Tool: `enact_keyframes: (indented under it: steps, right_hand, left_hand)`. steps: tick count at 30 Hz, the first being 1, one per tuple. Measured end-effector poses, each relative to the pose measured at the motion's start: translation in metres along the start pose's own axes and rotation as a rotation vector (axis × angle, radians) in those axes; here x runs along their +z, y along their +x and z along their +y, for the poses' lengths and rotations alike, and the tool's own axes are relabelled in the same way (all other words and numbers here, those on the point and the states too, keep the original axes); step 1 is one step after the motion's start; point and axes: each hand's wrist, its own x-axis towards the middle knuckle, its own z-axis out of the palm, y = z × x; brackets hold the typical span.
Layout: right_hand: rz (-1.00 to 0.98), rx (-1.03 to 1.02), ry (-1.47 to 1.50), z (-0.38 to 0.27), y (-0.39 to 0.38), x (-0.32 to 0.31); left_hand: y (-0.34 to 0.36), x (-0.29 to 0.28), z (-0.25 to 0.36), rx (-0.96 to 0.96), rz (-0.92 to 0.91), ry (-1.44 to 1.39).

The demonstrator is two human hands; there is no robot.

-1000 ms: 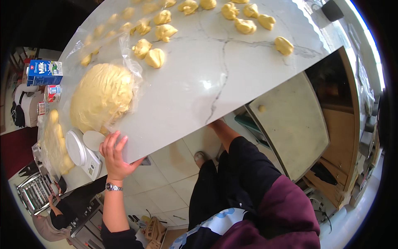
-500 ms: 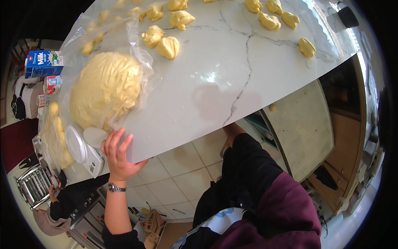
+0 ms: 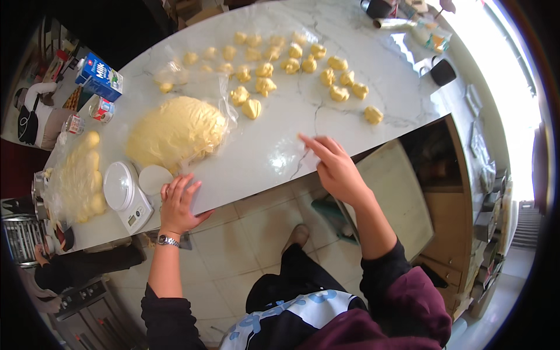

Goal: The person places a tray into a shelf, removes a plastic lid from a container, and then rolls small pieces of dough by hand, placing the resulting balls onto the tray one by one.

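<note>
My left hand [image 3: 182, 201] rests open on the near edge of the marble counter [image 3: 274, 137], fingers spread beside a pale round disc [image 3: 154, 178] and a white scale [image 3: 121, 192]. Just beyond is a large yellow dough mound [image 3: 169, 128] under clear plastic. My right hand [image 3: 335, 169] is over the counter edge, index finger stretched out with a small yellowish speck at its slightly blurred tip; it grips nothing visible. Beyond it lie several irregular dough pieces [image 3: 338, 93], some farther left under plastic. Left of the scale, smooth dough balls [image 3: 93, 175] lie under plastic.
A milk carton [image 3: 102, 79] and cans [image 3: 102, 109] line the left end. A dark mug [image 3: 442, 73] and a film roll [image 3: 391, 23] sit at the right. A pale board [image 3: 396, 204] is below the counter. Two people [image 3: 41, 116] [image 3: 70, 265] are at the far left.
My right hand has come up from beneath the counter edge to above it, index finger out. My left hand stays on the edge. The view has shifted, showing more of the far counter.
</note>
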Motion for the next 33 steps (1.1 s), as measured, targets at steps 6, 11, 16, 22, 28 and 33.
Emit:
enact_keyframes:
  steps: [6, 11, 16, 22, 28, 33]
  right_hand:
    - [-0.405, -0.018, -0.542, 0.015, 0.043, -0.012]
    - [0.238, 0.028, -0.730, 0.068, 0.104, 0.048]
    - [-0.202, -0.091, -0.788, 0.037, 0.066, 0.056]
    - [0.099, 0.066, -0.951, 0.056, 0.137, 0.070]
    - [-0.032, -0.075, -0.588, 0.024, 0.061, 0.094]
    - [0.419, 0.126, -0.583, 0.108, 0.079, -0.004]
  left_hand:
    - [-0.007, 0.001, -0.006, -0.017, 0.027, -0.029]
    - [0.009, 0.005, 0.003, 0.000, -0.005, -0.041]
    - [-0.012, 0.002, -0.004, -0.031, 0.000, -0.053]
    - [-0.004, 0.001, -0.003, -0.007, -0.005, -0.060]
    - [-0.010, 0.001, -0.008, -0.021, 0.009, -0.063]
    - [0.001, 0.013, -0.003, 0.024, 0.061, -0.051]
